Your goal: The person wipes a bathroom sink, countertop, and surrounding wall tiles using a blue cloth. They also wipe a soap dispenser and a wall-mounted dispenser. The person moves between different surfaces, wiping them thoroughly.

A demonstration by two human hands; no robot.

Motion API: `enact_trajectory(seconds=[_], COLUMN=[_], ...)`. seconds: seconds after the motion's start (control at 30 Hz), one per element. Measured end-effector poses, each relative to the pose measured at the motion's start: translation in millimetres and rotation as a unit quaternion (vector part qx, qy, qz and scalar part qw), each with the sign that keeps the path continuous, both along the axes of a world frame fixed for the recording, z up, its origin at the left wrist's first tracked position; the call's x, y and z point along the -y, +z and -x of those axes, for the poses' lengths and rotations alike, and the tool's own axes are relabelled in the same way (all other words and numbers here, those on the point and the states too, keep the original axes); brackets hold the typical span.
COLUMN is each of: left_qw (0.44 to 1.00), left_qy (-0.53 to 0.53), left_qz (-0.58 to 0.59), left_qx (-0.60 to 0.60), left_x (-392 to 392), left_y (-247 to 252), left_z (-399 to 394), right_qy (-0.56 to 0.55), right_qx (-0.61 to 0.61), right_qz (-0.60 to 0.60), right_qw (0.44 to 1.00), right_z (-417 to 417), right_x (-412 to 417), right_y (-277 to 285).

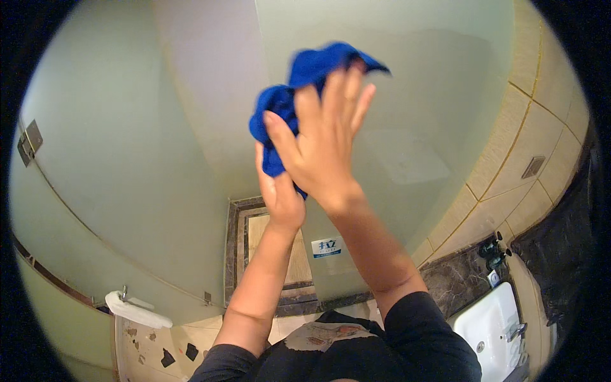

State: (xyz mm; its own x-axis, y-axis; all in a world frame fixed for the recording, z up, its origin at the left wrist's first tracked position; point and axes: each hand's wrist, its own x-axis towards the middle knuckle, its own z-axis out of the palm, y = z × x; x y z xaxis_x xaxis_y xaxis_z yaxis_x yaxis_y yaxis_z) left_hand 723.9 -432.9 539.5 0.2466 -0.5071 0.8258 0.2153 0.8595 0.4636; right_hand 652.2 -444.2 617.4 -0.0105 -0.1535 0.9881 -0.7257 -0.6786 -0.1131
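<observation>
A bunched blue cloth is held up in front of a frosted glass panel. My right hand lies over the cloth, fingers spread and slightly blurred, with part of the cloth showing beyond the fingertips. Lower and to the left, my left hand grips the cloth's near end from underneath. Its fingers are mostly hidden by the cloth and my right hand. Whether the cloth touches the glass I cannot tell.
Another frosted glass panel with a metal hinge stands at left, a white towel below it. Between the panels is a stone-edged doorway floor. A sticker marks the right glass. A white washbasin sits at lower right.
</observation>
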Motion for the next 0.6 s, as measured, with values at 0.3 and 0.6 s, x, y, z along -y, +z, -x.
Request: enact_trajectory(seconds=[0.3,0.6], left_qw=[0.986,0.812], left_qy=[0.146,0.358], left_qz=[-0.037,0.000], left_qx=[0.074,0.461], left_x=[-11,-22], left_y=[-43,-82], left_z=[15,46], right_qy=[-0.008,-0.174], right_qx=[-0.123,0.044], right_qz=[-0.009,-0.065], right_qw=[0.992,0.982], right_z=[22,129], right_x=[3,2], right_y=[-34,-126])
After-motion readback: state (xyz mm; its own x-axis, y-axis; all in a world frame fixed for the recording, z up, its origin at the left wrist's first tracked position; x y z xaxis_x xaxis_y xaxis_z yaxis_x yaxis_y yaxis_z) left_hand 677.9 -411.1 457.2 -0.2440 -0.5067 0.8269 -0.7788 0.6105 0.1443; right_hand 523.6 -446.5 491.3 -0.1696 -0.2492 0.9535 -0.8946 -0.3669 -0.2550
